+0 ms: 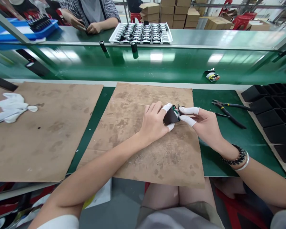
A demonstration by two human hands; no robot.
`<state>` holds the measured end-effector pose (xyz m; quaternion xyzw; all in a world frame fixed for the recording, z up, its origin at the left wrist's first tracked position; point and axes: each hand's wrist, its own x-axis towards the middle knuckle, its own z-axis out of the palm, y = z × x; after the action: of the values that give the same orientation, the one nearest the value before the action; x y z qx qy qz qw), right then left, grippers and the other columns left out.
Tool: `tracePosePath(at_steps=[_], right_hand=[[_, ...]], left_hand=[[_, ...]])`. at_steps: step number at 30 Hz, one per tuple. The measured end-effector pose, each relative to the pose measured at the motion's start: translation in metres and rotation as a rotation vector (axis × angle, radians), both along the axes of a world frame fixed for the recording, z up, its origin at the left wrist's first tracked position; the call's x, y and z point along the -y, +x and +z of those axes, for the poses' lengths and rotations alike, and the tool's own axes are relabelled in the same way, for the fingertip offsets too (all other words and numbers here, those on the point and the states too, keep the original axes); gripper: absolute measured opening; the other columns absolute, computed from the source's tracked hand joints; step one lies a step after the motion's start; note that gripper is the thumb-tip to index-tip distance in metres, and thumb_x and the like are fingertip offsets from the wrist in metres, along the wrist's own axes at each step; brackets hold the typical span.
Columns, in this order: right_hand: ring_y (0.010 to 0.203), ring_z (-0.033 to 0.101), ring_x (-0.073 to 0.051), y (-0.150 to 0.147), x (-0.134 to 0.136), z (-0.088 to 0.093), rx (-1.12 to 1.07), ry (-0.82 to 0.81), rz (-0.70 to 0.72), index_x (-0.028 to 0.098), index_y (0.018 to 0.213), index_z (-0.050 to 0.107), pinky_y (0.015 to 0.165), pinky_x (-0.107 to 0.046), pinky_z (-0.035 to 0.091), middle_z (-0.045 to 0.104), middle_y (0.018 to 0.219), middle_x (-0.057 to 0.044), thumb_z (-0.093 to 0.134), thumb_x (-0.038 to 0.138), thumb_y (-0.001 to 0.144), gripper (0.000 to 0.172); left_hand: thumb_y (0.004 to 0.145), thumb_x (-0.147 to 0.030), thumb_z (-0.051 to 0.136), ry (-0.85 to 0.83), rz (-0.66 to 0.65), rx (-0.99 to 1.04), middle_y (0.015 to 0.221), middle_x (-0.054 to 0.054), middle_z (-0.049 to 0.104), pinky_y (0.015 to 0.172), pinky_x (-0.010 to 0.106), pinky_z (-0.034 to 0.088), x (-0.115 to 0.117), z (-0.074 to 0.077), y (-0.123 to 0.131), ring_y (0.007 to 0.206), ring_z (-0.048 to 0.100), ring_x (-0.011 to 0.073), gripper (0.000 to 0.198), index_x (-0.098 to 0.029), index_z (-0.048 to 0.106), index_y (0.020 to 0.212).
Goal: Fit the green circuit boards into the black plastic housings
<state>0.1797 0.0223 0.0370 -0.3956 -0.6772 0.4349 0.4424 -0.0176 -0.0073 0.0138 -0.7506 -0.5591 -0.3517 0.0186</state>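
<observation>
Between white-covered fingertips, my left hand (154,122) grips a small black plastic housing (171,116) above the cardboard sheet (143,152). A green circuit board (175,110) pokes out of the housing's right-hand opening. From the right, my right hand (202,122) pinches the board's outer end with thumb and forefinger, which also wear white finger covers. How deep the board sits inside is hidden. Diagonal cutters (230,113) with dark and yellow handles lie to the right of my right hand, beside a thin dark tool (220,114).
Several black housings (274,117) stand in rows at the right. A second cardboard sheet (50,133) bears a white glove (13,107). Beyond, a green belt (157,70) carries loose parts (212,76); a white tray (140,42) and a co-worker's hands (94,28) are across it.
</observation>
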Motion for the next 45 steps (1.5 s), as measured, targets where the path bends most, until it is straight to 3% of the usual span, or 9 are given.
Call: tracePosePath(at_steps=[11,16,21,26,30,34,39,43,45], right_hand=[[0.102,0.078,-0.028,0.000,0.010,-0.002,0.355,0.535,-0.081,0.024,0.106,0.080,0.087,-0.042,0.066,0.081,0.112,-0.007,0.069,0.018,0.093,0.018],[0.096,0.076,-0.027,-0.007,0.014,-0.004,0.409,0.634,-0.154,0.024,0.110,0.075,0.084,-0.044,0.065,0.081,0.109,-0.007,0.069,0.022,0.095,0.016],[0.114,0.070,-0.033,-0.009,0.003,-0.016,0.480,0.571,-0.010,0.024,0.118,0.072,0.094,-0.053,0.062,0.074,0.130,-0.011,0.072,0.027,0.093,0.026],[0.087,0.074,-0.027,-0.002,-0.010,-0.015,0.410,0.481,0.102,0.023,0.110,0.072,0.074,-0.042,0.064,0.075,0.101,-0.009,0.071,0.030,0.093,0.018],[0.093,0.074,-0.028,0.001,-0.012,-0.012,0.318,0.587,0.000,0.025,0.113,0.071,0.081,-0.044,0.062,0.075,0.105,-0.010,0.073,0.032,0.092,0.023],[0.081,0.074,-0.027,0.000,-0.012,-0.014,0.436,0.619,0.153,0.024,0.109,0.072,0.070,-0.039,0.061,0.076,0.093,-0.008,0.071,0.028,0.093,0.017],[0.097,0.076,-0.029,-0.003,-0.012,-0.019,0.361,0.615,0.056,0.026,0.111,0.072,0.085,-0.044,0.063,0.078,0.108,-0.009,0.073,0.030,0.093,0.019],[0.093,0.077,-0.029,-0.005,-0.012,-0.023,0.381,0.547,0.158,0.024,0.111,0.072,0.080,-0.042,0.064,0.079,0.101,-0.008,0.071,0.028,0.093,0.018],[0.095,0.077,-0.029,-0.006,-0.011,-0.023,0.330,0.566,0.076,0.025,0.112,0.072,0.084,-0.044,0.064,0.079,0.104,-0.007,0.073,0.030,0.092,0.021]], left_hand=[[0.081,-0.029,0.072,0.059,0.035,-0.066,0.101,0.009,0.066,0.084,0.037,0.042,0.000,-0.006,0.006,0.094,0.063,0.0269,0.055,-0.016,0.060,0.133],[0.077,-0.033,0.075,-0.090,0.070,0.039,0.108,0.012,0.067,0.086,0.040,0.045,-0.001,-0.005,0.019,0.100,0.064,0.0302,0.048,-0.015,0.060,0.119],[0.070,-0.025,0.077,-0.336,-0.014,0.275,0.110,0.011,0.067,0.089,0.043,0.051,-0.008,-0.001,0.009,0.099,0.065,0.0289,0.041,-0.017,0.057,0.106],[0.066,-0.013,0.073,-0.614,-0.278,0.761,0.095,0.003,0.070,0.081,0.034,0.054,-0.028,-0.002,-0.022,0.083,0.065,0.0183,0.042,-0.018,0.063,0.106],[0.061,-0.005,0.061,-0.529,-0.075,1.158,0.082,0.000,0.067,0.075,0.028,0.052,-0.037,0.001,-0.026,0.076,0.063,0.0145,0.043,-0.016,0.066,0.102],[0.057,-0.005,0.051,-0.469,0.106,1.407,0.073,-0.001,0.063,0.062,0.024,0.047,-0.038,0.008,-0.022,0.067,0.059,0.0133,0.041,-0.015,0.067,0.093],[0.058,-0.007,0.049,-0.396,0.156,1.461,0.069,0.000,0.061,0.059,0.023,0.046,-0.038,0.009,-0.020,0.064,0.057,0.0131,0.038,-0.015,0.067,0.090],[0.058,-0.007,0.049,-0.377,0.167,1.424,0.068,-0.001,0.060,0.060,0.023,0.046,-0.036,0.010,-0.019,0.063,0.056,0.0127,0.037,-0.015,0.066,0.090],[0.059,-0.008,0.050,-0.387,0.165,1.404,0.069,0.000,0.061,0.062,0.024,0.046,-0.034,0.010,-0.019,0.065,0.056,0.0128,0.036,-0.015,0.067,0.091]])
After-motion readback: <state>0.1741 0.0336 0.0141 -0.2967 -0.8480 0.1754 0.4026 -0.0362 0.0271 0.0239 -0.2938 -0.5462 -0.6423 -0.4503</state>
